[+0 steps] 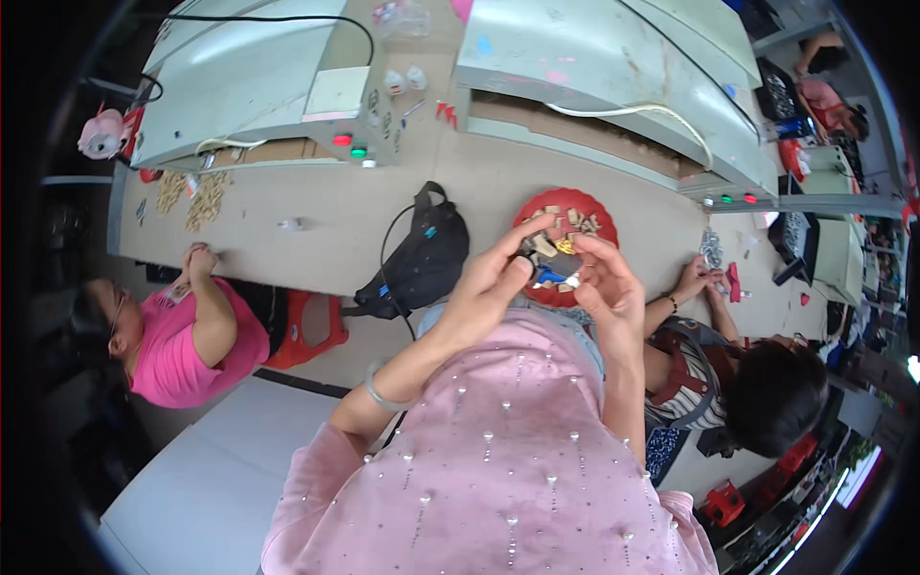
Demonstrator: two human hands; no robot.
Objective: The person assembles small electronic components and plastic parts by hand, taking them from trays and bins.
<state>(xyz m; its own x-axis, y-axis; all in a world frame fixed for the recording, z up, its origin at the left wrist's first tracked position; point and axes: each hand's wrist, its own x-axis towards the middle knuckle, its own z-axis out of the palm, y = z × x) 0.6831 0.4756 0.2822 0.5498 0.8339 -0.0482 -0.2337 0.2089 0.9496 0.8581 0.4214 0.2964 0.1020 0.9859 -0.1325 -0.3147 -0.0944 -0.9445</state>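
Note:
Both my hands are raised in front of my chest, over the near part of a red scalloped dish (604, 218). Small beige pieces (575, 216) lie in the dish. Between my fingers is a small object (556, 264) with dark, yellow and blue parts; its exact kind is too small to make out. My left hand (489, 278) pinches it from the left, thumb and forefinger curled round. Closed about its right side is my right hand (615, 287), the fingers bent inward. My fingers hide part of the object and of the dish.
A black bag (426, 251) with a cable lies left of the dish. Pale machine housings (594, 67) line the table's back. Beige pieces (203, 199) are heaped at far left. A person in pink (196, 321) sits left; another person (709, 374) works close at right.

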